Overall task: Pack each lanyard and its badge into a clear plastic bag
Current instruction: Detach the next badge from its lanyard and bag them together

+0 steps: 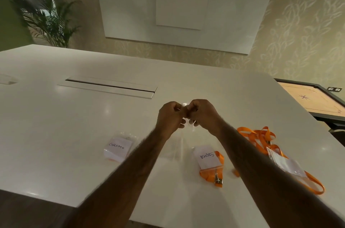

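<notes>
Head view, clear plastic bag (178,145): it is being held up above the table (56,115) and is hanging down from both hands. Only its top edge is being pinched, which is judged to be for working the mouth open.
Left hand (168,117): the fingers are being curled and clamped on the left part of the bag's top edge.
Right hand (203,113): it is being pressed against the left hand, and its fingers are being closed on the same edge. The bag is hanging directly below and between the two hands, touched only at the fingertips.
SIGMA badge set (211,164): a folded orange lanyard with its card is lying on the table just beside the hanging bag, on the right. It is judged to be waiting near as the next set to go in. Whether a bag is already around it cannot be told.
Loose lanyard (261,138): it is lying unfolded with its badge, further to the right and partly hidden by the right forearm. It is judged to be not yet packed.
CHROME packet (118,148): it is lying left of the left forearm, apart from the others. Clear plastic is being seen around the card, so it is judged to be finished and set aside.
</notes>
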The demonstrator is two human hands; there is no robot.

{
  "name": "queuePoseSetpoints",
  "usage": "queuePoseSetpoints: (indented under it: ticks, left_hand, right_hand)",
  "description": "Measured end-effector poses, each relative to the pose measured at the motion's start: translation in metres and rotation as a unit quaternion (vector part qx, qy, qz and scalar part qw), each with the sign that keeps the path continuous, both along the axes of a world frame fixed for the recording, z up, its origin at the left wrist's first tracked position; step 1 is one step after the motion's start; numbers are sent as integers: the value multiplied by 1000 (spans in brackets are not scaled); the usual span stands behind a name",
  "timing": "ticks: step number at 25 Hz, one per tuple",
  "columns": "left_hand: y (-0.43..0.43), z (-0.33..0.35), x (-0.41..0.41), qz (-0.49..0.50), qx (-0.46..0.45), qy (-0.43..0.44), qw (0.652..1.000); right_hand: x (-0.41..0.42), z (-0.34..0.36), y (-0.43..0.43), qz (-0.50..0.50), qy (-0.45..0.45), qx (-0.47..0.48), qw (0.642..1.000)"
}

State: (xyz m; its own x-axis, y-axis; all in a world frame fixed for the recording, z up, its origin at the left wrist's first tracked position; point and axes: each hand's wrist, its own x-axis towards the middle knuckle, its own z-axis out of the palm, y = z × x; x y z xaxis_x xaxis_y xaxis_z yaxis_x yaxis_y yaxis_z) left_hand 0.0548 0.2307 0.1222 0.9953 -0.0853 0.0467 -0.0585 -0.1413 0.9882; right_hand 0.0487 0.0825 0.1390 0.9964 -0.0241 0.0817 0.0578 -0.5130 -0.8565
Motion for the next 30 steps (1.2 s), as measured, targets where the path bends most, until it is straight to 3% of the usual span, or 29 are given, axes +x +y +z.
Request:
queuePoseSetpoints:
  ticks: [4, 9, 13, 15, 18, 20, 23, 26, 30]
  left_hand:
    - [-26, 9, 0, -39, -17, -3, 999]
    - [-71, 16, -1, -4, 81, -63, 995]
    - [-114, 25, -7, -9, 252, -142, 957]
    - [-140, 30, -15, -6, 283, -172, 944]
    - [-171, 36, -20, 10, 288, -206, 935]
    - [-179, 31, -19, -45, 264, -241, 933]
    - [-189, 17, -21, -144, 276, -227, 923]
    - [-203, 3, -16, -123, 306, -283, 901]
    - [-208, -3, -10, -36, 272, -332, 902]
  right_hand:
    - [-11, 9, -26, -5, 0, 33, 999]
    - [-15, 14, -77, -39, -10, 52, 998]
    - [-13, 20, -122, -58, -49, -80, 994]
    - [-14, 24, -145, -27, -37, -173, 984]
    - [-15, 29, -177, -58, -86, -262, 960]
    - [-17, 31, -194, -55, -95, -227, 968]
    - [-19, 34, -214, -9, -61, -120, 991]
    - [-22, 35, -218, 46, -43, -64, 996]
    - [-19, 38, -207, -2, -77, -127, 989]
